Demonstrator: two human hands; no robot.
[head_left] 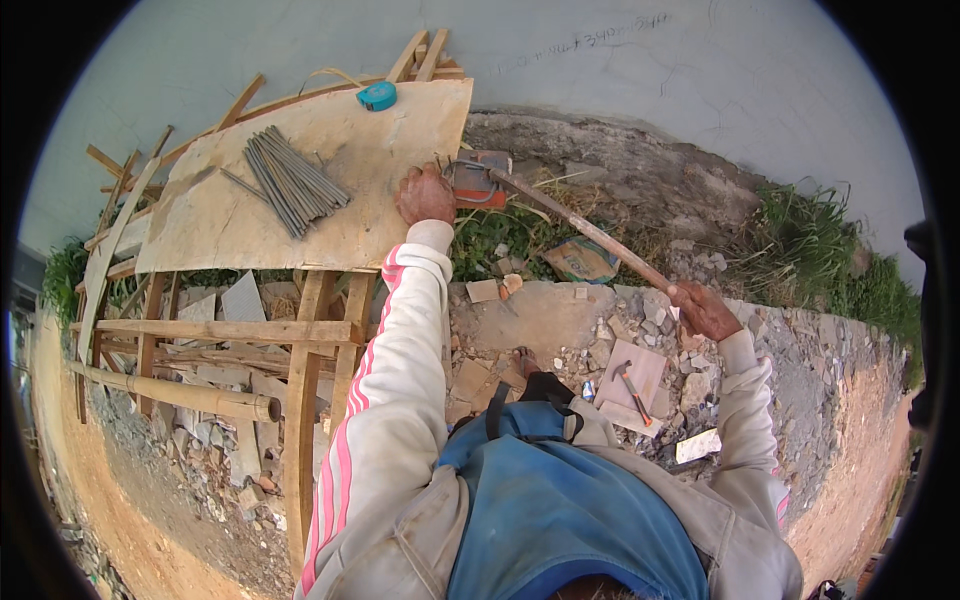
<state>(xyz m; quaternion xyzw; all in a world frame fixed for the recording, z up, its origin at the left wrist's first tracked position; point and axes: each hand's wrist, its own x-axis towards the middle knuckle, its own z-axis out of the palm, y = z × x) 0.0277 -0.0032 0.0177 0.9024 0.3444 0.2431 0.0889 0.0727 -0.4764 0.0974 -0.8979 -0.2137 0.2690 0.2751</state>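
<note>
My left hand [425, 193] is closed at the right edge of a plywood board [390, 230], beside a small orange-red metal bending tool [480, 195]; what its fingers hold is hard to make out. My right hand [705, 312] grips the lower end of a long rusty bar [590, 230], which slopes up to that tool. On the board lie a bundle of grey metal rods [295, 185] and a teal tape measure [377, 96].
A rough timber frame [305, 390] carries the board, with a bamboo pole [200, 395] across it. Rubble covers the ground, where a hammer [632, 390] lies on a tile. Weeds [820, 230] grow along a pale wall [700, 70].
</note>
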